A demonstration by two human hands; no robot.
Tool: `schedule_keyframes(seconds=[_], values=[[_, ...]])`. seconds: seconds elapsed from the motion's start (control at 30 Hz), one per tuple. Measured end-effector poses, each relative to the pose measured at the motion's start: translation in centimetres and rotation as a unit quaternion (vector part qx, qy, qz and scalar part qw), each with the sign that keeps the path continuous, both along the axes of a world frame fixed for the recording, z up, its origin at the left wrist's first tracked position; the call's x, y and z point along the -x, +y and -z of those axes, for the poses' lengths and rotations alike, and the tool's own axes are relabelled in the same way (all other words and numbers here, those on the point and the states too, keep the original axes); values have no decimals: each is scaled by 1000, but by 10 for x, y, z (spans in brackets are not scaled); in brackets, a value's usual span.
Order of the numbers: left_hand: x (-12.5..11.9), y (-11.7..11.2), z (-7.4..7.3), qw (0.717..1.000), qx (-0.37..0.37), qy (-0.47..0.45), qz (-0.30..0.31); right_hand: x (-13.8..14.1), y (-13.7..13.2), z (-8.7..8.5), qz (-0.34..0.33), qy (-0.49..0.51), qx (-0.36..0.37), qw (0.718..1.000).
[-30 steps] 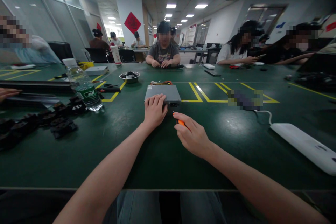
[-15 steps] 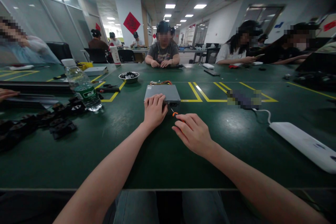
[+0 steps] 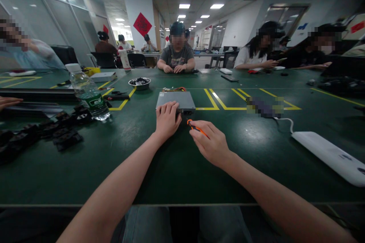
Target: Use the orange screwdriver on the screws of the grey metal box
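Observation:
A grey metal computer power supply lies flat on the green table, with a bundle of coloured wires at its far side. My left hand grips its near left corner, fingers over the top and thumb against the front face. In my right hand is a screwdriver with an orange and black handle, closed between thumb and fingers. Its tip points up and left at the front face near the socket; I cannot tell whether it touches.
To the left stand a water bottle and several black plastic parts. A metal bowl of small parts and black-handled pliers lie beyond. At right are a white power bank and its cable. Across the table sits a person.
My right hand has turned on the screwdriver, so more of the orange handle shows. My left hand and the power supply have stayed in place.

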State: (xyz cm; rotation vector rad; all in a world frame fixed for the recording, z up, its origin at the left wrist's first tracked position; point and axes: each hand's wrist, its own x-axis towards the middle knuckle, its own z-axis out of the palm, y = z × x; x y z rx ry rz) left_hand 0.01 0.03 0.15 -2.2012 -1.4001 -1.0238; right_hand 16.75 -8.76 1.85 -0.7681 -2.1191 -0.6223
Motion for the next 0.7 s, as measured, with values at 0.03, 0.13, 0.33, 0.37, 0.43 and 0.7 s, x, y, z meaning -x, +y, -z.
schedule_keyframes(seconds=[0.03,0.13,0.33,0.37,0.43,0.7], values=[[0,0,0,1000,-1,-1,-1,0,0,0,-8,0,9,1000],[0,0,1,1000,0,-7,-2,-1,0,0,-14,10,23,1000],[-1,-1,0,1000,7,-13,-3,1,-1,0,5,14,-8,1000],[-1,-1,-1,1000,6,-13,-3,2,-2,0,1,16,-7,1000],[-1,-1,-1,1000,5,-14,-3,3,-2,1,0,23,-2,1000],[-2,-1,0,1000,6,-16,-7,2,-2,2,45,-7,-27,999]])
